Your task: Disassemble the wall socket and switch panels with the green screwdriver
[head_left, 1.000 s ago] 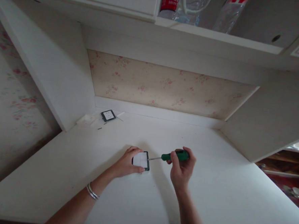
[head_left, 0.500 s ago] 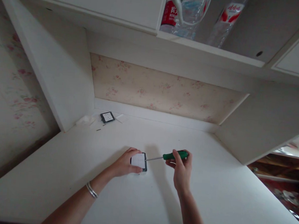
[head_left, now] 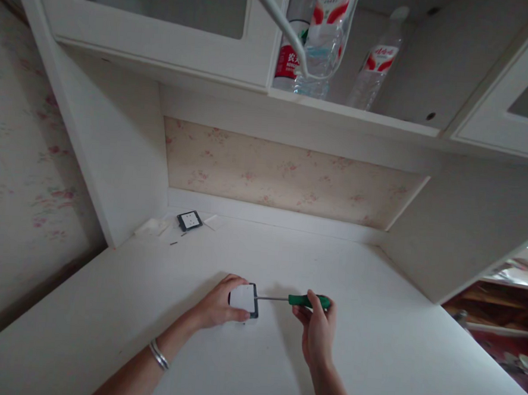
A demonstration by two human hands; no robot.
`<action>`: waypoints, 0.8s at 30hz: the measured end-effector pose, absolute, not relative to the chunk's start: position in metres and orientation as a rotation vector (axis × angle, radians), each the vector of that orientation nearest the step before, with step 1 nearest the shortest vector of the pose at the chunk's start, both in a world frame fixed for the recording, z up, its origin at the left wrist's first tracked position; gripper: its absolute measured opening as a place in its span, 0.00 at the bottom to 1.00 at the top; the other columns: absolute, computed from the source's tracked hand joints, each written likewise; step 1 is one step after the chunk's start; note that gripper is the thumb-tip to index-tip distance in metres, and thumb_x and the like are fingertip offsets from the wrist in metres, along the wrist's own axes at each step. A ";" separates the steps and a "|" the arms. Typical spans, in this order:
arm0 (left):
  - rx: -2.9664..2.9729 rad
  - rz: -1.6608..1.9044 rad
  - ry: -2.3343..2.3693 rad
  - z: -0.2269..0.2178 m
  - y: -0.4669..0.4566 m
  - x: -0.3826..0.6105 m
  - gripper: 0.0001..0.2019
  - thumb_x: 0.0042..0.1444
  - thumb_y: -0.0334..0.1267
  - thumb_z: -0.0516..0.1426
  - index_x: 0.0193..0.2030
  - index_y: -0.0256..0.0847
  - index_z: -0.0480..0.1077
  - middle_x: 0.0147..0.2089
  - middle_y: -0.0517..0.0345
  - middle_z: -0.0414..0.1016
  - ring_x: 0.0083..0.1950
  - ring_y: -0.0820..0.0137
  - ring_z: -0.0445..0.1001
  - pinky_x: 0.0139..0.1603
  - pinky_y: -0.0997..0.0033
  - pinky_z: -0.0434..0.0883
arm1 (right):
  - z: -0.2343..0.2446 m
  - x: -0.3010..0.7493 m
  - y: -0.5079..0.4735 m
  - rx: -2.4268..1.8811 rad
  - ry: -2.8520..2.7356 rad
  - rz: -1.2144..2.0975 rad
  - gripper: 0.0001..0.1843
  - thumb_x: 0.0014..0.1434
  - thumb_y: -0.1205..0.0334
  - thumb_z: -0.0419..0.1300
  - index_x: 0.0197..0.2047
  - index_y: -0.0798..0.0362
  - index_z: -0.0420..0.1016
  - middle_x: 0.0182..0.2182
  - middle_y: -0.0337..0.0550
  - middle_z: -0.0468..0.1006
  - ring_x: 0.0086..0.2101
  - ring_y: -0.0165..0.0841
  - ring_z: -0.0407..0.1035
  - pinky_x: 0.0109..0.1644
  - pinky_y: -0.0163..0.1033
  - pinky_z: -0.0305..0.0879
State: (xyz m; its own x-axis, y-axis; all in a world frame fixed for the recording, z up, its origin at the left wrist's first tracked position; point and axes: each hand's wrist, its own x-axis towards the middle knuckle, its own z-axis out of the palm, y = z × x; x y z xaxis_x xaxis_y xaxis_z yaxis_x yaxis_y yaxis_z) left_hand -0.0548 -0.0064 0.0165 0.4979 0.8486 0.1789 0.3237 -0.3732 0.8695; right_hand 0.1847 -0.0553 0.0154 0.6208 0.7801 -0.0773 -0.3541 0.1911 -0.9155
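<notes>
My left hand (head_left: 223,302) grips a square wall switch plate (head_left: 243,298) with a white face and a dark frame, thumb on the near edge and fingers on the far edge. In my right hand (head_left: 318,321) is a screwdriver (head_left: 308,301) with a green handle, held level. Its thin metal shaft points left, and the tip meets the plate's right edge; whether it sits in a slot there I cannot tell. Farther back on the left lies a wall socket (head_left: 190,220) with a white face and dark frame.
The white desk (head_left: 371,347) has side panels and a low back ledge. Near the socket lie clear plastic wrapping (head_left: 152,227) and small dark strips (head_left: 174,243). Overhead, a shelf holds several plastic bottles (head_left: 374,70), with a pale curved lamp arm (head_left: 279,19) in front.
The view has tilted up, so everything sits lower in the picture. The screwdriver, slanted before, is now nearly level, its tip still at the plate's right edge. Both grips are unchanged.
</notes>
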 end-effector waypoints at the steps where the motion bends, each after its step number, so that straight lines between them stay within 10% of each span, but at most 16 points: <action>1: 1.927 0.812 0.965 0.017 -0.006 -0.055 0.32 0.38 0.43 0.68 0.53 0.43 0.68 0.51 0.54 0.66 0.53 0.61 0.66 0.56 0.63 0.63 | 0.014 0.185 -0.055 -1.113 -0.449 0.843 0.22 0.47 0.54 0.67 0.39 0.51 0.61 0.22 0.30 0.73 0.20 0.29 0.72 0.26 0.35 0.72; 24: 1.926 0.888 1.019 0.014 -0.009 -0.052 0.33 0.36 0.42 0.69 0.53 0.43 0.67 0.51 0.53 0.68 0.53 0.59 0.67 0.56 0.61 0.63 | 0.000 0.175 -0.046 -1.118 -0.384 0.979 0.19 0.46 0.56 0.66 0.37 0.51 0.61 0.23 0.29 0.73 0.22 0.28 0.73 0.26 0.33 0.74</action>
